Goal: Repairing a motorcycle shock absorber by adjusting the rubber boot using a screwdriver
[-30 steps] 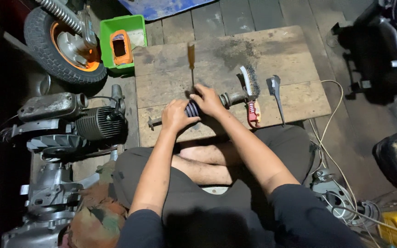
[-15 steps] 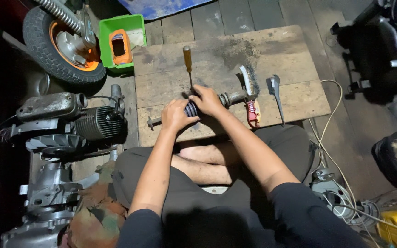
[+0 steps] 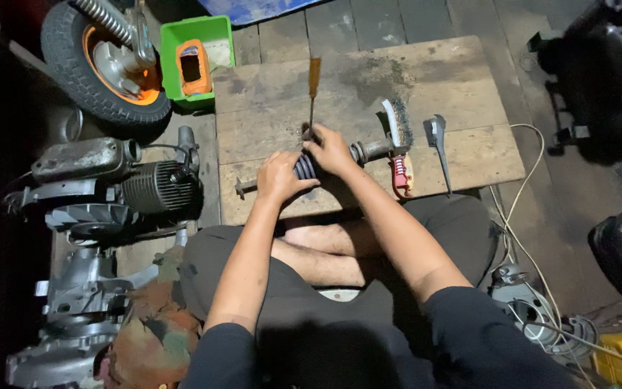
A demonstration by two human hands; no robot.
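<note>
Here, both hands [image 3: 304, 162] clasp a ribbed black rubber boot [image 3: 305, 167] on a steel shaft [image 3: 372, 150].

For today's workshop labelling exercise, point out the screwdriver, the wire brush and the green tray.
screwdriver [image 3: 314, 75]: head view, on its amber handle.
wire brush [image 3: 398, 124]: head view, on the bristle head.
green tray [image 3: 219, 30]: head view, on its right rim.

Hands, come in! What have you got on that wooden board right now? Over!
Left hand and right hand both grip the ribbed rubber boot on the metal shaft. Screwdriver and wire brush lie close by.
</note>
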